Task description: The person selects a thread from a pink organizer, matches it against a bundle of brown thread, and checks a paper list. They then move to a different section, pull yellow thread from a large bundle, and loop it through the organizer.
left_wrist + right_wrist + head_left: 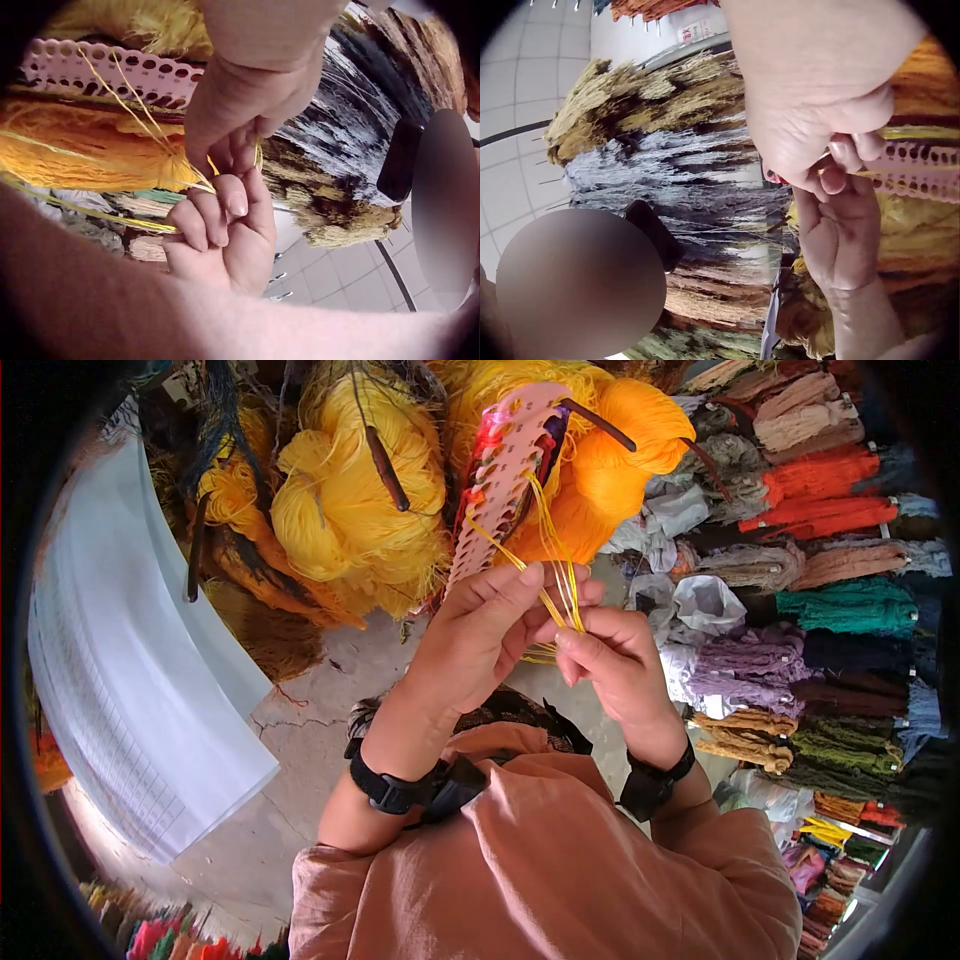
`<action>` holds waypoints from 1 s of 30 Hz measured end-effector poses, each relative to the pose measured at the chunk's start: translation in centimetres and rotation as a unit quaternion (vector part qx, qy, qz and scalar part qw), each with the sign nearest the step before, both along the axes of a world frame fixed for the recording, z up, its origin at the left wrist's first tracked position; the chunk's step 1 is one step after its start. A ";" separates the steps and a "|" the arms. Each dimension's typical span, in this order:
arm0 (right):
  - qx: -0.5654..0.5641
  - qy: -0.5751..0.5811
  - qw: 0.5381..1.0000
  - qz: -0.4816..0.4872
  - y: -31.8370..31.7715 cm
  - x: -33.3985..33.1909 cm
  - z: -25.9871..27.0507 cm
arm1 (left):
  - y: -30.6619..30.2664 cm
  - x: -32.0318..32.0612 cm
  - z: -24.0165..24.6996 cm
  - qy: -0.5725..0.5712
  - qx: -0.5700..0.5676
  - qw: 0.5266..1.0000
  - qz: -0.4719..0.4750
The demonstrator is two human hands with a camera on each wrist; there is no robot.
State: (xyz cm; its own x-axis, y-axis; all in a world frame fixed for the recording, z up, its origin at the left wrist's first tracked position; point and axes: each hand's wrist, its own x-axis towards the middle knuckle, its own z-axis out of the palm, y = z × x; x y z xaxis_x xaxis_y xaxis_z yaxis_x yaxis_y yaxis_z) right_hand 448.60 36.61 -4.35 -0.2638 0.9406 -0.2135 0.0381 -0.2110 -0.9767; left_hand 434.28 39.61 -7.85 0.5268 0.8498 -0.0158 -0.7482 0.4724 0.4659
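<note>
My left hand pinches strands of yellow thread between thumb and fingers. Close beside it on the right, my right hand pinches the same strands lower down. In the left wrist view the right fingers are curled over the thread. From the hands the strands run up to the edge of a pink thread card, a long strip with rows of holes. Threads of several colours hang on this card. Behind it is a bright orange-yellow skein. In the right wrist view the fingers hide most of the thread.
Yellow skeins hang from dark hooks at the back left. White printed sheets stand along the left side. Rows of coloured skeins, among them a green one, line the right. Below lies a grey floor.
</note>
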 end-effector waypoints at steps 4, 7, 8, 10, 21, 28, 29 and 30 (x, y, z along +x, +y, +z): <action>-0.010 0.008 1.000 -0.006 0.0 0.2 0.0 | 0.2 0.2 -0.4 -0.019 0.003 1.000 -0.018; -0.012 0.011 1.000 -0.006 0.0 0.5 -0.1 | 0.2 0.5 -0.2 -0.003 -0.012 1.000 -0.011; -0.014 0.013 1.000 -0.007 0.0 0.6 -0.1 | 0.2 0.6 -0.2 -0.003 -0.013 1.000 -0.011; -0.015 0.018 1.000 -0.012 0.0 0.6 -0.1 | 0.2 0.7 -0.2 -0.002 -0.016 1.000 -0.012; -0.010 -0.021 1.000 0.006 -0.2 1.3 -0.5 | 0.4 0.5 0.2 -0.040 -0.027 0.998 -0.045; -0.018 -0.007 1.000 -0.002 -0.3 1.4 -0.8 | 0.3 0.7 -0.1 -0.075 -0.030 0.995 -0.055; -0.018 -0.005 1.000 0.001 -0.3 1.5 -0.8 | 0.3 0.7 -0.2 -0.078 -0.031 0.995 -0.055; -0.019 -0.002 1.000 0.005 -0.3 1.6 -0.8 | 0.3 0.7 -0.2 -0.080 -0.031 0.995 -0.055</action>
State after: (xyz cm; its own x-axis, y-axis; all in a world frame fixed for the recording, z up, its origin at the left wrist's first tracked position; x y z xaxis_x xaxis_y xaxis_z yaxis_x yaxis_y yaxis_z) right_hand 450.17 36.30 -5.12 -0.2722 0.9292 -0.2498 0.0449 -0.2471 -0.9680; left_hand 435.01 39.88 -8.05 0.6170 0.7866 0.0252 -0.7524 0.5801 0.3121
